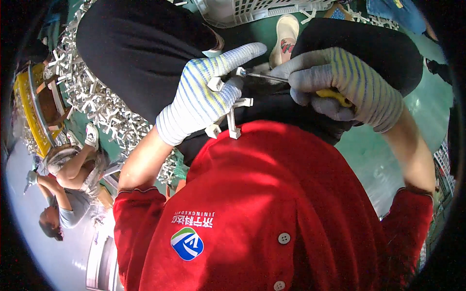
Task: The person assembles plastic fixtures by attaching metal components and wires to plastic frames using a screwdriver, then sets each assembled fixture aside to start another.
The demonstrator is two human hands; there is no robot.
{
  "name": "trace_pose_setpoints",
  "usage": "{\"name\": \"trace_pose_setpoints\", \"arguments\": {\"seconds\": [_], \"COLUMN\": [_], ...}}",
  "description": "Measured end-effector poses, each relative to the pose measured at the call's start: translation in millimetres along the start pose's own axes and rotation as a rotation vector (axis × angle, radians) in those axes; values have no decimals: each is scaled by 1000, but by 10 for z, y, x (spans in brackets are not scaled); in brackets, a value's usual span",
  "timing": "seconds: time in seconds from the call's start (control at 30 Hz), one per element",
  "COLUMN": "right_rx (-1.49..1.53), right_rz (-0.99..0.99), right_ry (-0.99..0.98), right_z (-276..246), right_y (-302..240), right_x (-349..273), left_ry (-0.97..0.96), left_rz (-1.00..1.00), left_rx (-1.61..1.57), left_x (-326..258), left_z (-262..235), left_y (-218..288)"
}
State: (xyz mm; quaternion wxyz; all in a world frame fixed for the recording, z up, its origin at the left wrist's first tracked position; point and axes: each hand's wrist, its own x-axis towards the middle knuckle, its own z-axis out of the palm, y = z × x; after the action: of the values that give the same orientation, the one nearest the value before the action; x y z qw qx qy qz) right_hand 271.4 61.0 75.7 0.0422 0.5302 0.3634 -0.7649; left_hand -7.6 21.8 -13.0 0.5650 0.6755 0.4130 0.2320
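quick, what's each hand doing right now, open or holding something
Left hand: closed on at least one white piece, one finger extended.
Right hand: closed, holding a yellow-handled tool.

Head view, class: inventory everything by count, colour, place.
Screwdriver: one, yellow-handled, right hand.
Held fittings: count unclear, white, left hand.
Loose fittings: many, white, mostly piled left.
Slotted crate: one, white, top edge.
Container: one, yellow-sided, far left.
Co-worker: one, grey top, lower left.
Garment: one, blue, top right.
Shirt: one, red, lower centre.
Trousers: one pair, black, upper centre.
Shoe: one clear, pale, top centre.
Left hand, right hand: one each, blue-striped, upper centre.
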Motion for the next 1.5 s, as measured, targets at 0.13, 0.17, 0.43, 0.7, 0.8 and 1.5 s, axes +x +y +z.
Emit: {"name": "trace_pose_setpoints", "arguments": {"seconds": [0.13, 0.17, 0.43, 0.7, 0.8, 1.5], "right_rx": [430, 424, -239, 87, 76, -877], "right_rz": [68, 60, -676, -542, -558, -715], "right_ry": [-95, -93, 367, 265, 446, 1267], "right_z": [26, -5, -36, 127, 59, -1960], "right_y": [127, 137, 205, 383, 379, -585], "right_x": [-80, -138, -78, 180, 37, 467], "left_ry": [121, 156, -113, -302, -181, 191], "left_rz": [-15, -95, -305, -262, -276, 141], "left_rx": [7, -134, -913, -1001, -864, 170], "left_x": [58, 59, 204, 294, 209, 552], "left_z": [72, 86, 39, 87, 95, 14], "left_y": [53, 88, 542, 536, 640, 303]}}
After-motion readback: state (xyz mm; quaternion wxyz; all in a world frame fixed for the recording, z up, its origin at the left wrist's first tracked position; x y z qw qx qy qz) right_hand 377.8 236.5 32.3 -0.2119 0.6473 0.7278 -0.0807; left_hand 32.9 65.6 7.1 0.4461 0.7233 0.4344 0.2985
